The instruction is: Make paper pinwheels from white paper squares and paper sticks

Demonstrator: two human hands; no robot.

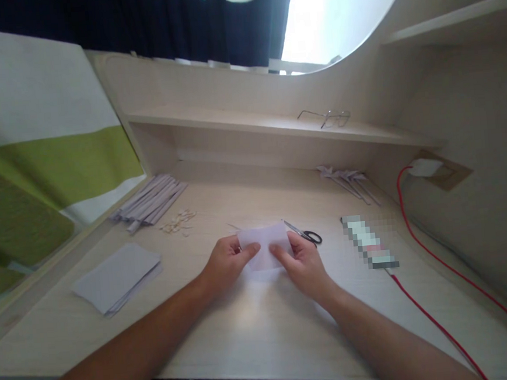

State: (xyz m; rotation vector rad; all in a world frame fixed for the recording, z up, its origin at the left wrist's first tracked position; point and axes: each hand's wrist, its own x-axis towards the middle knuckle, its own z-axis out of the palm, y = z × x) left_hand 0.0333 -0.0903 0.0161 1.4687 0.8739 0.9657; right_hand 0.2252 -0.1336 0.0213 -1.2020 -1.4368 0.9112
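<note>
A small sheet of white paper (265, 240) is held up over the middle of the desk between both hands. My left hand (228, 262) grips its left side, thumb lying on the face turned to me. On the right side my right hand (305, 262) pinches it the same way; the fingers behind the paper are hidden. Scissors with black handles (312, 237) lie just behind my right hand, blades partly covered. A thin stick (233, 225) shows at the paper's upper left.
Left on the desk (266, 353) are a stack of paper (119, 277), rolled paper sticks (153, 201) and small pale pieces (179, 221). At right lie paper pinwheels on sticks (344, 178), a blurred phone (369, 242) and a red cable (439, 322). Glasses (333, 117) rest on the shelf.
</note>
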